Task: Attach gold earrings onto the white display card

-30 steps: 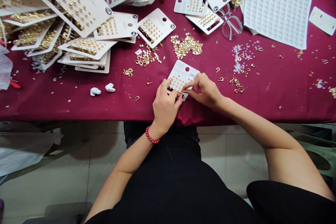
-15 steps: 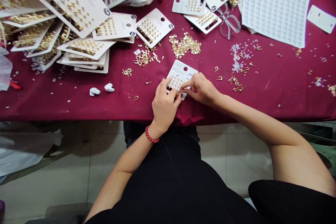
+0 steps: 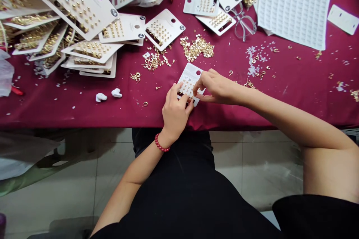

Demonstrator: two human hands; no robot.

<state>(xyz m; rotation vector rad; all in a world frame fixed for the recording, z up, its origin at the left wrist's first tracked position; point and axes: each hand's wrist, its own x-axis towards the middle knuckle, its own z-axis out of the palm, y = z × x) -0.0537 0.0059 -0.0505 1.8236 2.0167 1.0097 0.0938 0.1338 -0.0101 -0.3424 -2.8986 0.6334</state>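
Note:
A white earring card point(image 3: 190, 71) lies tilted on the red cloth near the table's front edge, with rows of small gold pieces on it. My left hand point(image 3: 176, 108), with a red bead bracelet at the wrist, rests on the card's lower left, thumb and fingers closed round its lower edge. Over the card's right side is my right hand point(image 3: 211, 86), its fingers curled and bent down toward the gold pieces; whatever sits between its fingertips is too small to make out. A pile of small gold pieces point(image 3: 197, 47) lies just beyond the card.
Many filled cards point(image 3: 81, 7) are heaped at the left and back. White earbuds point(image 3: 116, 92) lie left of my hands. Glasses point(image 3: 245, 28), a sticker sheet point(image 3: 293, 11), gold hooks point(image 3: 230, 73) and white bits point(image 3: 254, 67) lie to the right.
My right hand has lifted slightly up and away from the card's lower edge, and its forearm has swung upward. My left hand has stayed in place on the card.

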